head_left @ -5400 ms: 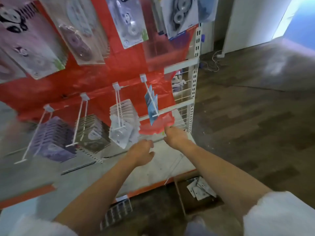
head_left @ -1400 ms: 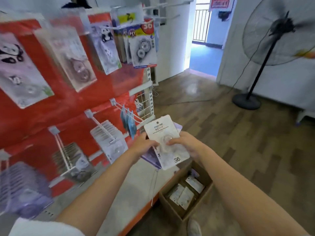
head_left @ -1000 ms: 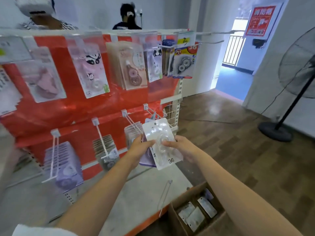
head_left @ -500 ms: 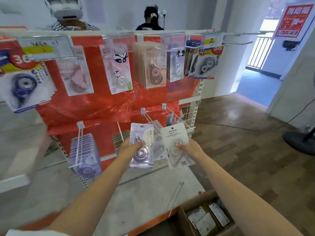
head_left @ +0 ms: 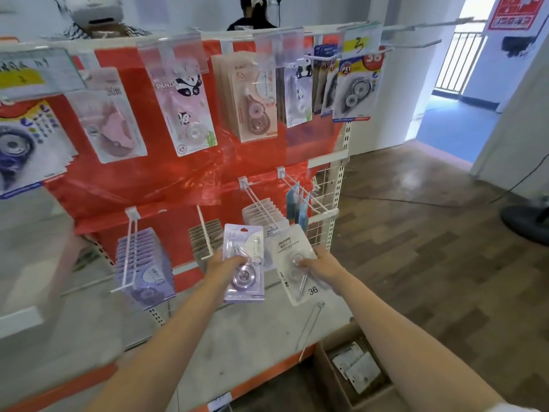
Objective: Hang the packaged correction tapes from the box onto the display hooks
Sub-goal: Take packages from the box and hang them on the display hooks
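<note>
**Packs in both hands, hooks not yet reached**

Hands were up in front of the lower hook row, one pack each. Left hand (head_left: 225, 264) gripped a purple correction tape pack (head_left: 244, 263) by its lower left, thumb over the blister, card upright. Right hand (head_left: 322, 267) pinched a white correction tape pack (head_left: 294, 263) at its right edge, card tilted, "36" printed low on it. Neither card was on a wire yet.

Step in hand, as judged: sorting picked packs and matching each to its hook. A stack of purple packs (head_left: 142, 263) hung on the far-left lower hook (head_left: 129, 251), likely the match for the left card. White packs (head_left: 264, 214) hung on a middle hook (head_left: 258, 203) just behind the right card; print too blurred to confirm the same brand.

Next move should call for bringing one card's hang hole in line with a hook tip and sliding it back. The purple hook sat well to the left, so a reach across was needed.

Box (head_left: 353, 379) sat on the floor at lower right with a few more packs inside, so the task looked far from done.
</note>
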Tool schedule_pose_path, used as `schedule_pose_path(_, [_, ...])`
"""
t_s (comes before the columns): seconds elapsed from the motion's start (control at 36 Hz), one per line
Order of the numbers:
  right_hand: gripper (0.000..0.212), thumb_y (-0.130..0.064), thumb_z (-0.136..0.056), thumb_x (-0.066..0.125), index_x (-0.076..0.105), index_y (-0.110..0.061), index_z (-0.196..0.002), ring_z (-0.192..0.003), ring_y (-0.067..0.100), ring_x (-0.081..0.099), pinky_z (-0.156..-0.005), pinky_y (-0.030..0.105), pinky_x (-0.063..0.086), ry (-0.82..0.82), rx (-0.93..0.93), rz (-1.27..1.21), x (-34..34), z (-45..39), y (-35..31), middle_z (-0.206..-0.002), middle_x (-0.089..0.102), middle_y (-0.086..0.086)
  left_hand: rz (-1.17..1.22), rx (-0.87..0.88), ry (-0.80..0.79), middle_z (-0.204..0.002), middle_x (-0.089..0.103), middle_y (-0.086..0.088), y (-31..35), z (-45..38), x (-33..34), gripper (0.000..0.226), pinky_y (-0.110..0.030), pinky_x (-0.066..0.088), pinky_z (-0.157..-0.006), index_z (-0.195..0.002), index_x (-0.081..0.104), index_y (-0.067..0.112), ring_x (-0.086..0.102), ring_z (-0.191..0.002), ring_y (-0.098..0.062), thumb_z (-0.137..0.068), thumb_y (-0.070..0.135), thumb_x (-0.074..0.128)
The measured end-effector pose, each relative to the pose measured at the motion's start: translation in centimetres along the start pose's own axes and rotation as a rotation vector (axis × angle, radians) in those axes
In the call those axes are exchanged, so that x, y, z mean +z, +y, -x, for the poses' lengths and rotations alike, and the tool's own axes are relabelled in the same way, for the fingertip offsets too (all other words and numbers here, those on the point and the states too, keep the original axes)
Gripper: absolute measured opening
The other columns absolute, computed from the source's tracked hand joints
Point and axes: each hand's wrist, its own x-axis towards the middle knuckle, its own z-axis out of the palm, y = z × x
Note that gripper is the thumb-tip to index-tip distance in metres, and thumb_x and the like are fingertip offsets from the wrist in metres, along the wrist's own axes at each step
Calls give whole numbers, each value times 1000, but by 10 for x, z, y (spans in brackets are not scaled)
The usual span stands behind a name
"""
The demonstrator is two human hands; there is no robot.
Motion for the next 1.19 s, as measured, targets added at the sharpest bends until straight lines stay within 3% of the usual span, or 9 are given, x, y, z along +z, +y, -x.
schedule_pose_path(0.06, [41,-13,-89,64,50,-5,-127,-108,27,58,-95,39,47,-14,-5,2,4,-4,-2,-115,62,9,-28,-1,5,-105,68,-17,-1,1,0,36,-41,54,-83,-116,59,7,66,-94,-35,-81,-2,64])
schedule_pose_path(0.17, [22,-12,-94,57,44,-17,-111,-101,19,52,-87,30,42,-44,-13,-29,4,-9,-6,-106,56,2,-60,-16,9,-100,69,-15,-3,0,-3,34,-36,55,-74,-114,61,9,67,-86,-32,-81,1,64])
schedule_pose_path(0.31, [49,-18,-92,62,44,-25,-137,-115,26,56,-103,46,43,-40,-11,-30,9,-23,3,-125,60,5,-80,-40,37,-100,70,-15,-6,-4,-3,33,-40,56,-78,-111,63,9,68,-90,-34,-79,2,66])
schedule_pose_path(0.61, [48,-26,-92,62,41,-16,-135,-113,31,56,-100,46,46,-78,35,10,11,-53,7,-127,58,9,-105,-67,87,-94,69,-17,-9,-14,11,28,-38,53,-74,-107,62,4,67,-81,-32,-80,-1,65])
schedule_pose_path(0.72, [46,-26,-94,59,41,-13,-133,-112,33,57,-95,42,49,-88,60,108,8,-65,8,-125,58,13,-120,-66,96,-91,69,-14,-9,-15,16,18,-37,54,-72,-94,63,11,67,-78,-29,-81,-1,66])
schedule_pose_path(0.83, [50,-34,-92,61,42,-8,-130,-91,29,59,-72,36,51,-68,88,241,9,-81,6,-118,60,17,-149,-44,108,-90,68,-11,-8,-15,22,19,-35,54,-72,-87,63,17,66,-76,-25,-82,-1,67])
schedule_pose_path(0.94, [46,-31,-93,61,46,-5,-127,-102,33,62,-88,42,52,-67,69,323,12,-96,-1,-119,60,17,-165,-41,134,-90,69,-9,-7,-16,22,18,-30,52,-65,-93,64,16,66,-75,-22,-83,2,66])
schedule_pose_path(1.06, [45,-28,-95,57,46,-3,-130,-110,35,59,-93,44,49,-58,27,416,11,-107,-8,-122,60,19,-175,-36,172,-97,70,-11,-4,-16,23,23,-34,53,-72,-103,65,13,67,-79,-25,-82,3,68])
schedule_pose_path(1.19, [42,-27,-96,56,45,-3,-128,-112,34,58,-94,42,48,-55,12,460,13,-117,-15,-122,58,19,-175,-28,184,-96,68,-11,1,-14,25,25,-27,50,-60,-107,63,9,65,-74,-20,-83,1,66])
